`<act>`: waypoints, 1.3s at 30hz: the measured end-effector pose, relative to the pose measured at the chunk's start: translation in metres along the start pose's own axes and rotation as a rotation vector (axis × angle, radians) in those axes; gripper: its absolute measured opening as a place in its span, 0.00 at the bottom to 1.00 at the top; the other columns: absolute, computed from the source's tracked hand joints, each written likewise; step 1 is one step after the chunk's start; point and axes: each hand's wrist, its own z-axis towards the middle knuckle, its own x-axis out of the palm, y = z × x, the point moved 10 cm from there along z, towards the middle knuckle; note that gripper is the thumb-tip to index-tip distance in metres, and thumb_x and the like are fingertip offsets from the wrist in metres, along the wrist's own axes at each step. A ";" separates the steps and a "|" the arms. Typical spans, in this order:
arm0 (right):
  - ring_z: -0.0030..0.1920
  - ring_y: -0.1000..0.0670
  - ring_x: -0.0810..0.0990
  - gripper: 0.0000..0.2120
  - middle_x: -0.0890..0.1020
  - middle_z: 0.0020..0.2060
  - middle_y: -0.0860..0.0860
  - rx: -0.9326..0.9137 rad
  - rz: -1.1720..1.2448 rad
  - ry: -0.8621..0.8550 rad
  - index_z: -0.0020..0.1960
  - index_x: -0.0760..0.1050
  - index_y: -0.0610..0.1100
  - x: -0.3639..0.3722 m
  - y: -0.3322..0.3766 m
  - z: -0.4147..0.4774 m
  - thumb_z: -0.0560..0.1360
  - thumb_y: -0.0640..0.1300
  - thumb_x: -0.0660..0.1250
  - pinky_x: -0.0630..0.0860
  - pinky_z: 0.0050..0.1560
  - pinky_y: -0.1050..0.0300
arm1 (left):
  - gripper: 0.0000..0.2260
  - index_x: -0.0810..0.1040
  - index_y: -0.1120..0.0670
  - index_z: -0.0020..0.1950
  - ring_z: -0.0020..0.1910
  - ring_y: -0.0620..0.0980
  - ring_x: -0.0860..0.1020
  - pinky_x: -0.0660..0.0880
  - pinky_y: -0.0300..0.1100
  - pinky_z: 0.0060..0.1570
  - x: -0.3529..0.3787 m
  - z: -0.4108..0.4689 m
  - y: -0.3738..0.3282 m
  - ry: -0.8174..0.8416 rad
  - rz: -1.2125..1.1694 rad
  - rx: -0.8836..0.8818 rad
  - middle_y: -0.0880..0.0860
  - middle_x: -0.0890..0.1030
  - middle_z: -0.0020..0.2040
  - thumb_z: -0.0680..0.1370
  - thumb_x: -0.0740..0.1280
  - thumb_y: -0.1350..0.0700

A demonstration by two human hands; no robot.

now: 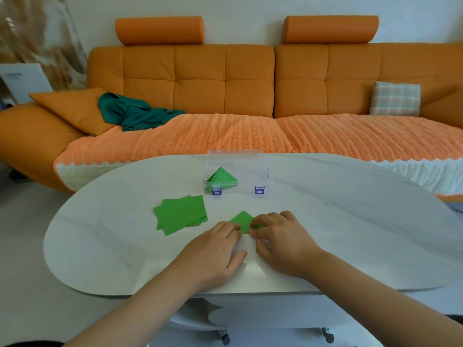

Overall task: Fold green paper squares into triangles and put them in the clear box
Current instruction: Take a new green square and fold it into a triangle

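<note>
Head camera looks down on both hands, which meet at one piece of green paper (241,220) lying on the white table (325,234) near its front edge. The left hand (218,249) presses down on the paper's left edge with bent fingertips. Its thumb lies flat on the table, apart from the paper, so it pinches nothing. The right hand (278,244) has its fingers curled over the paper's right corner, and a sliver of green shows between them, so it pinches that corner. The paper's free part points away from the person as a peaked corner. How far the fold has gone is hidden under the fingers.

Just left of the hands, and apart from them, lies a stack of green squares (180,214), loosely fanned so that several corners stick out. Farther back, about mid-table, stands the clear box (250,169) with two blue latches (216,190) at its front edge. The folded triangles (221,177) lean together in its left half, and the right half shows only clear plastic.

Behind the table runs an orange sofa (225,83) with a ribbed orange cover on the seat. A crumpled teal cloth (135,113) lies toward its left end beside an orange cushion (72,108), and a plaid cushion (395,98) leans against the backrest on the right.
</note>
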 end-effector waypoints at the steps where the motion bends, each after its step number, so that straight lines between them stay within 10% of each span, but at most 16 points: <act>1: 0.51 0.49 0.80 0.20 0.81 0.56 0.56 0.000 -0.009 0.012 0.51 0.83 0.54 0.001 0.001 -0.001 0.74 0.51 0.53 0.73 0.50 0.50 | 0.25 0.71 0.55 0.69 0.69 0.47 0.66 0.68 0.42 0.66 -0.001 -0.001 0.001 0.001 0.026 -0.012 0.50 0.69 0.70 0.80 0.50 0.41; 17: 0.53 0.49 0.80 0.23 0.82 0.56 0.55 0.026 0.083 -0.032 0.51 0.84 0.52 -0.002 -0.007 -0.008 0.73 0.53 0.51 0.73 0.49 0.54 | 0.36 0.73 0.56 0.58 0.56 0.49 0.71 0.73 0.45 0.54 -0.008 -0.018 0.033 -0.015 0.130 -0.231 0.51 0.72 0.55 0.74 0.34 0.36; 25: 0.49 0.48 0.79 0.19 0.82 0.54 0.55 0.017 0.085 -0.056 0.52 0.84 0.53 0.002 0.002 -0.001 0.74 0.52 0.55 0.74 0.48 0.52 | 0.29 0.66 0.56 0.76 0.75 0.44 0.60 0.52 0.34 0.73 -0.007 -0.006 0.002 -0.012 -0.055 -0.019 0.50 0.65 0.75 0.81 0.49 0.40; 39: 0.47 0.47 0.81 0.18 0.84 0.50 0.54 0.087 -0.065 -0.053 0.49 0.84 0.58 -0.006 -0.009 -0.013 0.72 0.54 0.55 0.76 0.44 0.49 | 0.27 0.72 0.48 0.64 0.63 0.47 0.68 0.72 0.47 0.60 0.006 0.004 0.002 0.019 -0.006 -0.060 0.45 0.71 0.63 0.77 0.46 0.35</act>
